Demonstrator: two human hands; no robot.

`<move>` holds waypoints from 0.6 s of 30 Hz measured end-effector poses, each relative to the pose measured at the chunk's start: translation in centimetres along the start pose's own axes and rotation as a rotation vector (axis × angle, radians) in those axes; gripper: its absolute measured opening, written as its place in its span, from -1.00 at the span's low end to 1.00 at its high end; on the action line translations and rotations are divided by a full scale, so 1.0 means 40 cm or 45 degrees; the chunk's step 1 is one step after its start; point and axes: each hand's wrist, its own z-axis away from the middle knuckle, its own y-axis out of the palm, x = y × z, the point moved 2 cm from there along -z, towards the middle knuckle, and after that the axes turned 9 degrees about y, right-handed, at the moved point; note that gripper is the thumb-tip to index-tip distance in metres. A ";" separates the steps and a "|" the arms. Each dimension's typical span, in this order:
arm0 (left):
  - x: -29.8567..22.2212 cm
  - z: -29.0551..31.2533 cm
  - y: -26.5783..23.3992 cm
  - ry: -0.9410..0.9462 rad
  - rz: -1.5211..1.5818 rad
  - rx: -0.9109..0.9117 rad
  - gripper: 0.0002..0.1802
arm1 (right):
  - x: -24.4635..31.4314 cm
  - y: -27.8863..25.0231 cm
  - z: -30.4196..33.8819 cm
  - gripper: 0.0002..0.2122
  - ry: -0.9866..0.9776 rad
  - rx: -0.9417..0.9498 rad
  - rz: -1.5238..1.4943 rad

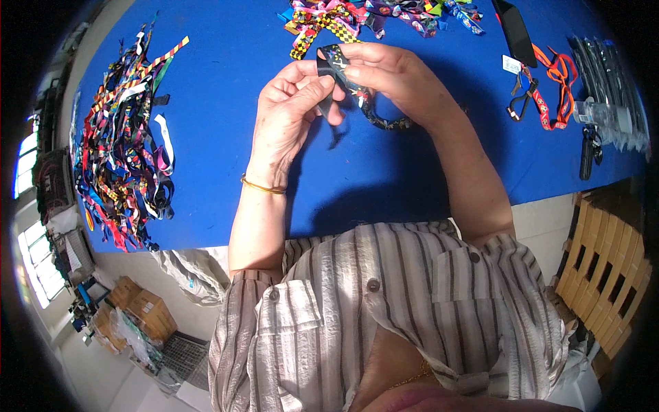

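Over the blue table, both hands grip one black patterned ribbon strap [359, 95] with small light and coloured figures on it. My left hand [294, 99] pinches a plain dark end between thumb and fingers. Facing it, my right hand [398, 74] holds the patterned part with thumb and fingertips, close to the left fingertips. The strap forms a fold between the hands, and a further length curves down below the right hand. A small dark scrap of thread [336, 139] shows just under the left fingers.
The blue table [226, 137] bears a big heap of colourful ribbon straps [123, 158] at left and more straps [329, 20] at the far edge. At right lie a black phone [513, 31], an orange-red lanyard [542, 110] and clear-bagged dark straps [611, 89]. Cardboard boxes [149, 314] stand below left.
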 end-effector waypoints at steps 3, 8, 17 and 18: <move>0.000 0.004 -0.007 -0.006 -0.051 -0.003 -0.84 | -0.004 0.004 -0.003 -0.66 0.015 0.011 -0.002; 0.015 0.013 -0.022 0.041 -0.275 -0.059 -0.89 | 0.002 0.014 0.002 -0.65 0.069 0.086 -0.033; 0.007 0.026 -0.013 -0.016 -0.405 0.011 -0.91 | -0.037 0.010 -0.020 -0.74 0.013 0.053 0.029; 0.006 0.025 -0.014 -0.015 -0.404 0.013 -0.91 | -0.037 0.009 -0.020 -0.75 0.008 0.066 0.036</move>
